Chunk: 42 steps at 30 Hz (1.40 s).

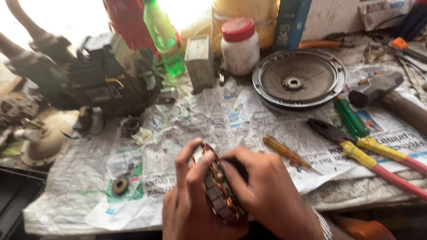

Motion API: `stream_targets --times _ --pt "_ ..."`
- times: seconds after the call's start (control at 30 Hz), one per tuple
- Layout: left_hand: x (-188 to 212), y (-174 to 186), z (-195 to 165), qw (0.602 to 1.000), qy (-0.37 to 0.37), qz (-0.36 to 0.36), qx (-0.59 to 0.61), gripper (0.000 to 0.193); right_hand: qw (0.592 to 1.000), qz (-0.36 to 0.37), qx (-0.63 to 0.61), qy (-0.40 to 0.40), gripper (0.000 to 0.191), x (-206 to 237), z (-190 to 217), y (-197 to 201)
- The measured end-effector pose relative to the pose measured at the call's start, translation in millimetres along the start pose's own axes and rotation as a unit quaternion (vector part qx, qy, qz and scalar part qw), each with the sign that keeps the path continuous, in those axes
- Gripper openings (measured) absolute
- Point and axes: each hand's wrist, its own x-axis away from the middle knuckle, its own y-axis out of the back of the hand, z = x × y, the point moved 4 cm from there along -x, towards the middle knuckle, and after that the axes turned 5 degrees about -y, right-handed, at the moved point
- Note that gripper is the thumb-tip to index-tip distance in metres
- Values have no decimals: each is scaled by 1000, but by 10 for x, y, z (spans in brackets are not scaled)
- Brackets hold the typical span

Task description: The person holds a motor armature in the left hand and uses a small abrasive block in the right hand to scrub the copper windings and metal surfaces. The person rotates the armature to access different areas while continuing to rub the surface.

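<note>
Both hands (231, 195) grip copper-wound stator (219, 191) on edge over newspaper (187, 124).

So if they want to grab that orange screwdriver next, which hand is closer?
Probably the right hand. The orange screwdriver lies just beyond its knuckles on the newspaper, while the left hand sits on the far side of the motor stator that both hands grip.
</note>
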Motion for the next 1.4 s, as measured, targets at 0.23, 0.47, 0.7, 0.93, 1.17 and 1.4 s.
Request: stream_targets --times 0.23,0.47,0.7,0.93,1.17,1.4 --pt "51 -9 43 1000 21 -3 3 99 999 24 -14 -39 20 -26 121 34" --pt "68 36 -63 1000 11 -15 -13 92 997 18 -2 -75 24 48 -27 -21" --pt "109 -4 -4 999 41 17 13 92 997 32 -8 -72 23 70 -46 -20" --pt "135 62 -90 1000 19 -4 -8 95 995 13 21 -92 22 109 -57 -20" --pt "112 76 -96 999 27 20 -8 104 997 8 7 -81 22 139 -50 -6" --pt "108 122 -132 999 10 29 -10 111 994 -28 51 -87 20 121 57 24"
